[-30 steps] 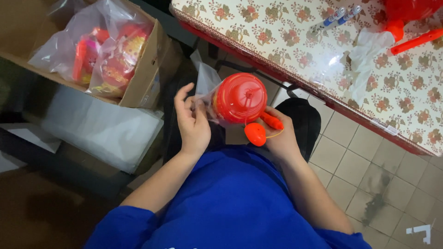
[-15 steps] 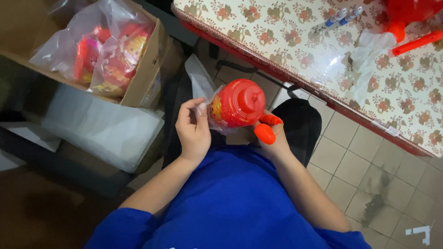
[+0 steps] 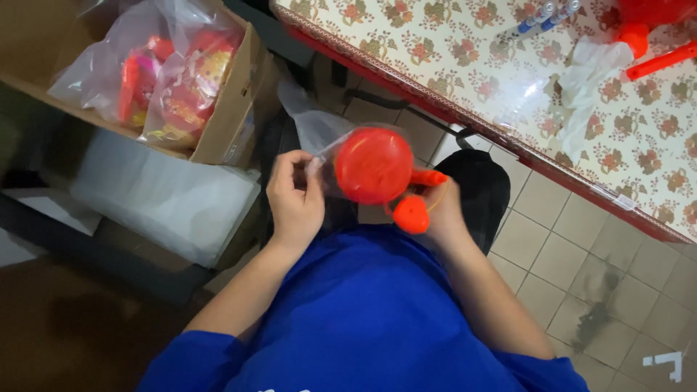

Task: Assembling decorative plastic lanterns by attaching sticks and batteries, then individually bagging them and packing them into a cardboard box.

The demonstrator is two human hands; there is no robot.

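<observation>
- Tiled floor (image 3: pixel 559 247) runs under a table (image 3: pixel 465 80) with a flowered cloth; a person in a blue top sits beside it, working over the lap.
- Left hand (image 3: pixel 294 196) is closed, fingertips pinching the edge of a clear plastic bag (image 3: pixel 319 134) that wraps a round red toy (image 3: pixel 374 165).
- Right hand (image 3: pixel 439 210) is mostly hidden behind the toy; it seems to cup the toy from below, near its orange handle (image 3: pixel 428 176) and orange knob (image 3: pixel 411 215), but I cannot tell how tightly the fingers close.
- Red toy sits between both hands, held in the air above the lap, partly inside the bag.
- My judgement on handling it well: keep the pinch on the film alone, steady the toy from beneath, and move the bag evenly so the handle does not snag or tear the thin plastic.
- Count near the hands: one red toy, one clear bag, two hands.
- Further out: one cardboard box (image 3: pixel 225 123) at the left holding two bags of packed red toys (image 3: pixel 167 80); I cannot count the pieces inside.
- On the table: two pens (image 3: pixel 541 16), one crumpled clear wrapper (image 3: pixel 581 80), and more red plastic parts (image 3: pixel 653 29) at the top right corner, cut off by the frame.
</observation>
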